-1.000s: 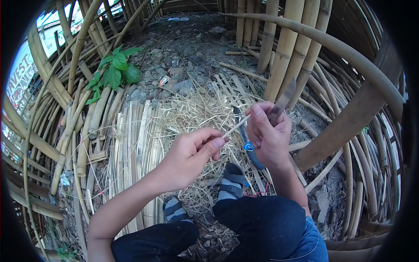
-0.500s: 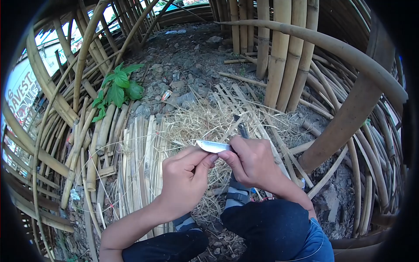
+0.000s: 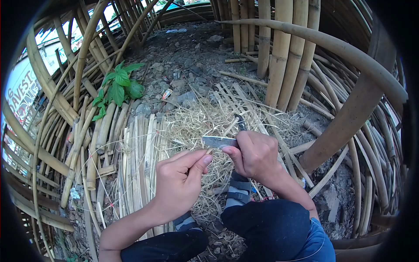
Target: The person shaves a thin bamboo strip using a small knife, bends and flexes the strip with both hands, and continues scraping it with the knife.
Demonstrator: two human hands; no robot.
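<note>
My right hand (image 3: 260, 155) is closed round the dark handle of a knife (image 3: 218, 142), its blade pointing left and the thumb lying near the base of the blade. To the left and slightly lower, my left hand (image 3: 178, 177) pinches a small, pale sliver of bamboo (image 3: 209, 151) between thumb and forefinger. Only the sliver's tip shows, just below the blade; the rest is hidden by the fingers. A small gap separates the two hands. Beneath them spreads a heap of thin bamboo shavings (image 3: 192, 124).
Split bamboo strips (image 3: 139, 161) lie side by side at the left. Upright bamboo poles (image 3: 279, 56) stand at the back right, and a thick curved pole (image 3: 340, 122) rises closer in. A green leafy plant (image 3: 118, 87) grows beside stony ground (image 3: 174, 65).
My hands have moved slightly apart, the left one down and left. The knife has shifted right and turned, its blade now darker and its tip off the left fingers.
</note>
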